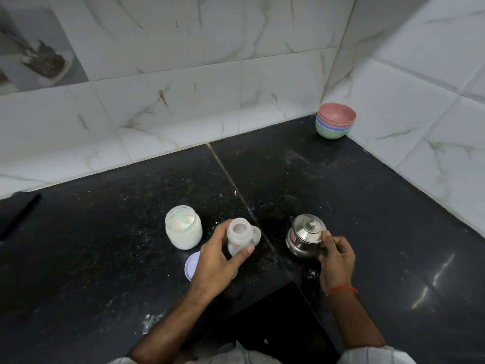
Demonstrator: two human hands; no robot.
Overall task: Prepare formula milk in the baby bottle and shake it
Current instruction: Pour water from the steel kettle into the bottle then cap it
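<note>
On the black stone counter [354,206], the open glass jar of white powder [183,227] is sitting just beside the work. The right hand [336,256] is pinching the small lidded steel kettle [305,236] by its handle, seemingly ready to pour. The left hand [217,258] is wrapping the uncapped clear baby bottle [237,239], steadying it upright.

My feed is dim and cool, light soft from overhead. Black countertop [354,206] soaks it up; streaky glare sits on its right side, well right of the steel kettle [305,236], which shows small highlights on its lid. Shadows faint. Wide-angle bend curves the wall tiles [183,114] at the edges. Far left of the kettle, the top corner is smeared and out of focus.
</note>
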